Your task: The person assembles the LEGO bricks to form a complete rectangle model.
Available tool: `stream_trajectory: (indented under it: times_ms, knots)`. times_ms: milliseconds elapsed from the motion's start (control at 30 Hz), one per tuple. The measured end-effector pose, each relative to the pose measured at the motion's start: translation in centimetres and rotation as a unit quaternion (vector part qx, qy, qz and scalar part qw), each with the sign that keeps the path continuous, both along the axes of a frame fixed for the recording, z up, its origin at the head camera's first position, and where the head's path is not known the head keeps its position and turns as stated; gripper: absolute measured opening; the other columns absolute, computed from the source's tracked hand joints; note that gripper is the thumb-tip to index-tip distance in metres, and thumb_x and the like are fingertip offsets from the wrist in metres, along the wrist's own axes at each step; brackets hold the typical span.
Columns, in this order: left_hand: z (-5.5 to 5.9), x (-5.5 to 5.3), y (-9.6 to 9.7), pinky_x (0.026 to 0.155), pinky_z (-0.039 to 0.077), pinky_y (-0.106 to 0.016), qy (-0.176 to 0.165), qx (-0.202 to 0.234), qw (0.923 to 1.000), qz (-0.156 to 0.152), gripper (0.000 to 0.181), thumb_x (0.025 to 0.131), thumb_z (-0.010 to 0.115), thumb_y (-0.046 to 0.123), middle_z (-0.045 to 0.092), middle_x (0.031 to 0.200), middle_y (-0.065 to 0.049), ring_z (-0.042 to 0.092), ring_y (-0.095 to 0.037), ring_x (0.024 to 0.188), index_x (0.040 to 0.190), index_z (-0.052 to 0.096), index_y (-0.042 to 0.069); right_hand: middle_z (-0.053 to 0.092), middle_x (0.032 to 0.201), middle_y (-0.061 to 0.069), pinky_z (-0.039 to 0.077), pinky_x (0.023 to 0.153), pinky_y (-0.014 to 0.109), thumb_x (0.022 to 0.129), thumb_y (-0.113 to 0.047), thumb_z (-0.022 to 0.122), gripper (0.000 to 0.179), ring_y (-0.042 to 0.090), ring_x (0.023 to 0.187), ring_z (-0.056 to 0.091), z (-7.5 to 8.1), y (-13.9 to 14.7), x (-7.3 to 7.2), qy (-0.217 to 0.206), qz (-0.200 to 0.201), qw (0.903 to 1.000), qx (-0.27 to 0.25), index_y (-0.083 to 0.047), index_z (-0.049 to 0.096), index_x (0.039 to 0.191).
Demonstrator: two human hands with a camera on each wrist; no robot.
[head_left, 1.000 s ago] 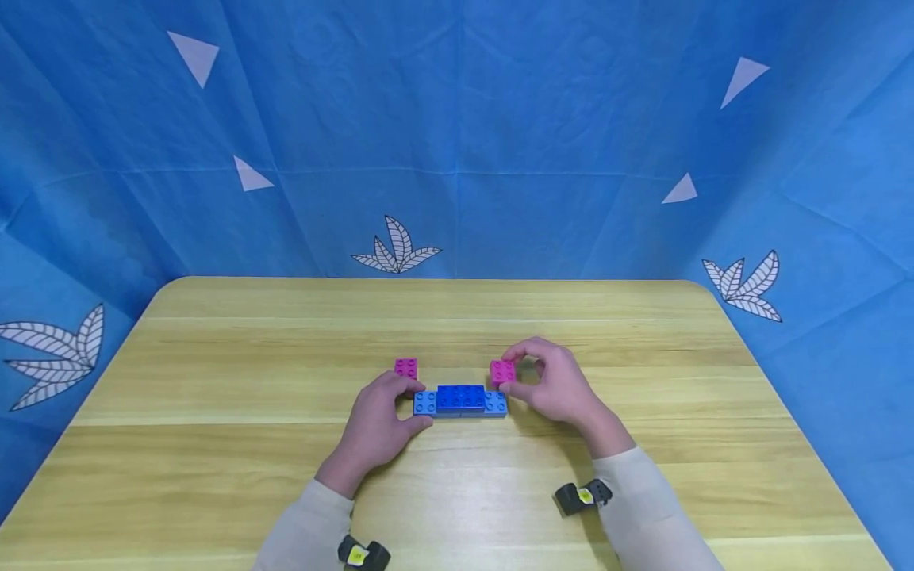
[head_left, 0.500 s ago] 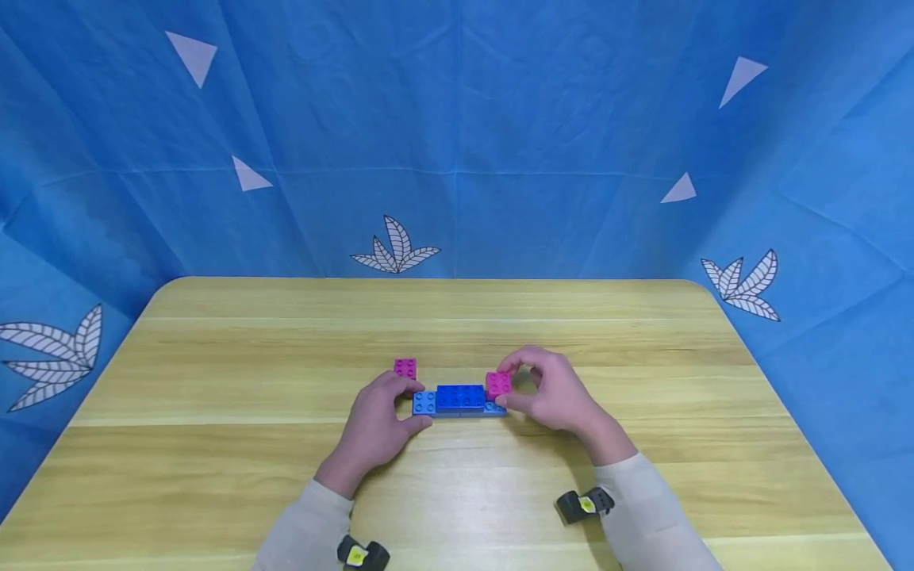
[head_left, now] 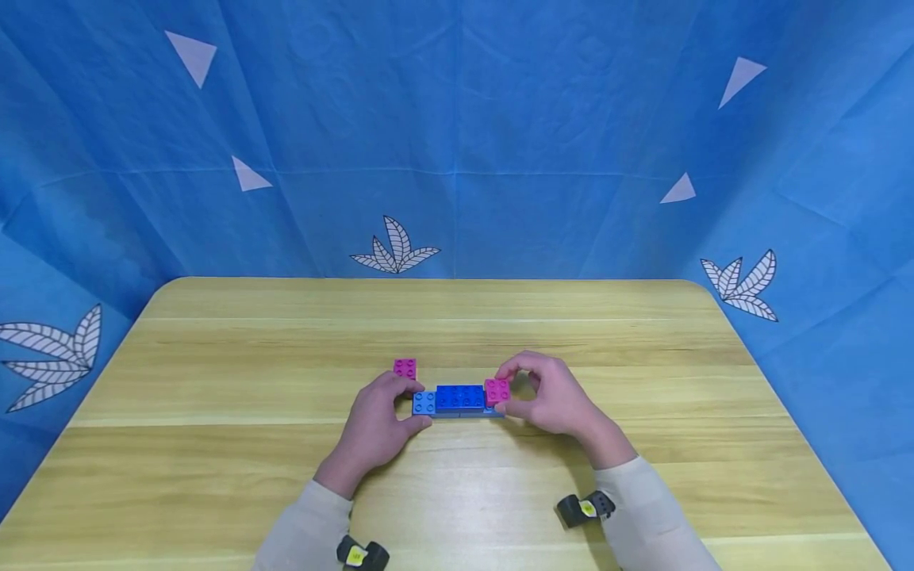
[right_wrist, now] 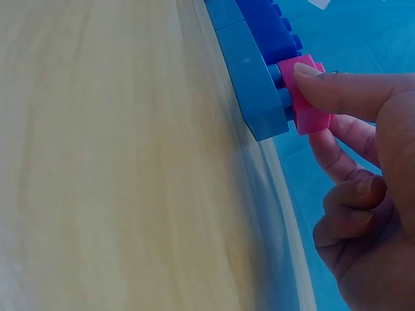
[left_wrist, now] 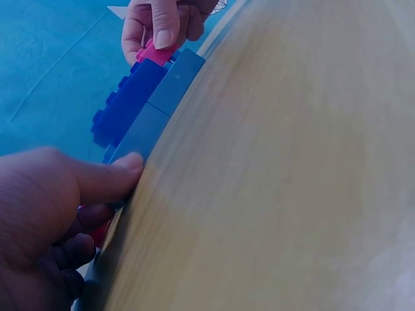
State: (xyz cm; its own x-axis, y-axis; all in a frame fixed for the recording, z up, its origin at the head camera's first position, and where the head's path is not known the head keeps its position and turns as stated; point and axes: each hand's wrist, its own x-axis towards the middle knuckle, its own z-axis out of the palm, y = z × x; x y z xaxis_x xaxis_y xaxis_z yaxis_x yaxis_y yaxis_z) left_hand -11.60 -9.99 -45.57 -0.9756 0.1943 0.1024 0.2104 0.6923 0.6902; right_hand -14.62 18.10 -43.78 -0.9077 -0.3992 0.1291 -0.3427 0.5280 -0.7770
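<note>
Two light blue toy bricks [head_left: 424,403] lie end to end on the table, and a dark blue brick [head_left: 460,397] sits across their joint. My left hand [head_left: 378,420] holds the left end of this row between thumb and fingers. Between thumb and fingertips, my right hand [head_left: 560,396] pinches a pink four-stud brick [head_left: 497,391]. That brick is right over the studs at the row's right end, beside the dark blue one. In the right wrist view, studs of the light blue brick [right_wrist: 253,81] still show under the pink brick [right_wrist: 306,103].
Another pink brick [head_left: 405,368] lies just behind my left fingers, partly covered by them. The wooden table [head_left: 457,492] reaches back to a blue cloth [head_left: 457,143] with white triangles and leaf prints. A black wrist camera sits at each sleeve.
My right hand has brought the pink brick left and toward me, from behind the row's right end to over its studs. The left hand stays in place.
</note>
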Motion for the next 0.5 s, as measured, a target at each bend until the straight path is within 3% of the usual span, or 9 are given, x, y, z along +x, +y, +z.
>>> stream_trajectory:
  times_ms: [167,300,500]
  knots:
    - [-0.03,-0.04,-0.03,0.099,0.045,-0.045,0.002,-0.003,1.0000,-0.002,0.038,0.079,0.087,0.019,0.064,0.112,-0.004,0.060,-0.027,0.111,0.112,0.071,0.009,0.066,0.098,-0.010,0.038,0.062,0.030,0.073,-0.014,0.090,0.033,0.027,0.077,0.051,-0.11,-0.01,0.00,0.003,0.009,1.0000,-0.002,-0.021,0.071,0.099]
    - [-0.02,-0.02,-0.04,0.099,0.045,-0.045,0.003,-0.001,1.0000,-0.003,0.038,0.079,0.087,0.019,0.064,0.111,-0.005,0.060,-0.027,0.111,0.112,0.071,0.009,0.065,0.095,-0.010,0.035,0.060,0.029,0.073,-0.014,0.090,0.033,0.027,0.069,0.045,-0.10,-0.08,0.05,0.008,0.013,0.9999,0.001,-0.022,0.072,0.099]
    - [0.09,0.01,0.01,0.099,0.045,-0.045,0.000,0.000,1.0000,-0.002,0.037,0.079,0.087,0.018,0.064,0.112,-0.005,0.060,-0.027,0.112,0.112,0.071,0.008,0.065,0.094,-0.011,0.037,0.061,0.030,0.073,-0.016,0.090,0.032,0.029,0.070,0.047,-0.07,-0.13,0.05,0.016,0.015,0.9997,0.010,-0.022,0.072,0.098]
